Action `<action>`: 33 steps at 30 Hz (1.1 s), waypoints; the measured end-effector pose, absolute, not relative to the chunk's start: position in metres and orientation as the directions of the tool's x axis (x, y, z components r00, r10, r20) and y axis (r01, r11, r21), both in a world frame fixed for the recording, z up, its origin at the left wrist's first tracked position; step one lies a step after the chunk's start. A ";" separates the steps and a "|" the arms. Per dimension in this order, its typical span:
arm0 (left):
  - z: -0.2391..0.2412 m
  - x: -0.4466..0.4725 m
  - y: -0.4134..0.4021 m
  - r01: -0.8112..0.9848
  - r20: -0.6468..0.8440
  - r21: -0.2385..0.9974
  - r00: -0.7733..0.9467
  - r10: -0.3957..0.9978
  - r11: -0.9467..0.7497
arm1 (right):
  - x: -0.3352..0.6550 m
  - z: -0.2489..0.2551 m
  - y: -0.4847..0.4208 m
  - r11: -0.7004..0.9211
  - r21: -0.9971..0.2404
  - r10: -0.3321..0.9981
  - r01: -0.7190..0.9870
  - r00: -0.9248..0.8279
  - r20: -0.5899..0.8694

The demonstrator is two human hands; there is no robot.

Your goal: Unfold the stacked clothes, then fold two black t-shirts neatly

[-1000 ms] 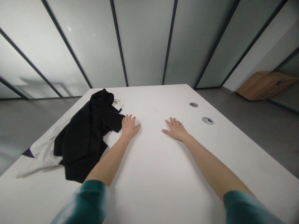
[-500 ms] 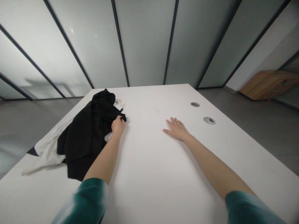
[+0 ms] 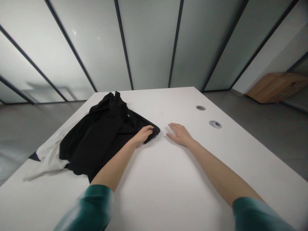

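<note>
A black garment (image 3: 103,138) lies crumpled over the left half of the white table (image 3: 154,192); its exact kind is hard to make out. My left hand (image 3: 143,134) grips its right end, fingers closed on the cloth. A white garment (image 3: 51,157) sticks out from beneath it on the left, mostly covered. Just right of the black cloth's tip, my right hand (image 3: 179,134) is held low at the tabletop with fingers extended and nothing in them. A small gap separates it from the cloth.
Two round cable holes (image 3: 200,108) are set in the table's right side. A frosted glass partition (image 3: 149,45) with dark frames stands behind the table. On the floor at the right is a wooden cabinet (image 3: 276,86).
My left hand has pulled the end of the black garment to the right, spreading it out and covering more of the white one. My right hand has shifted slightly, its fingers less spread.
</note>
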State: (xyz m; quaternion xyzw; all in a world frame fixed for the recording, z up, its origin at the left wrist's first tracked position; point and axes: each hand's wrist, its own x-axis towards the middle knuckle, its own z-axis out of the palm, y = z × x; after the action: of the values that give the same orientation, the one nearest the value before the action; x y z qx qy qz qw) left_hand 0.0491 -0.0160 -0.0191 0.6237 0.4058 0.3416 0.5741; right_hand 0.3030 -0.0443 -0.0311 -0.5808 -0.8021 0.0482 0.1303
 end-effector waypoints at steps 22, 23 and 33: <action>0.009 0.027 -0.006 0.561 0.208 0.699 0.434 0.877 -0.443 | 0.379 -0.054 0.000 0.262 -0.924 0.426 0.279 0.826 0.370; 0.007 0.025 -0.006 0.620 0.203 0.600 0.493 0.846 -0.506 | 0.383 -0.054 0.001 0.270 -0.937 0.382 0.221 0.869 0.315; -0.007 0.038 -0.016 0.869 0.039 0.142 0.474 0.880 -0.474 | 0.371 -0.059 -0.007 0.110 -0.877 0.664 0.468 0.622 0.415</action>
State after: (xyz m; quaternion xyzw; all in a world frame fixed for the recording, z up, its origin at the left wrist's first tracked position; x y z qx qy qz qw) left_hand 0.0376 -0.0162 -0.0069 0.8569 0.5102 0.0532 0.0514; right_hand 0.3707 -0.0070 -0.0586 -0.6621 -0.4272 0.0804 0.6104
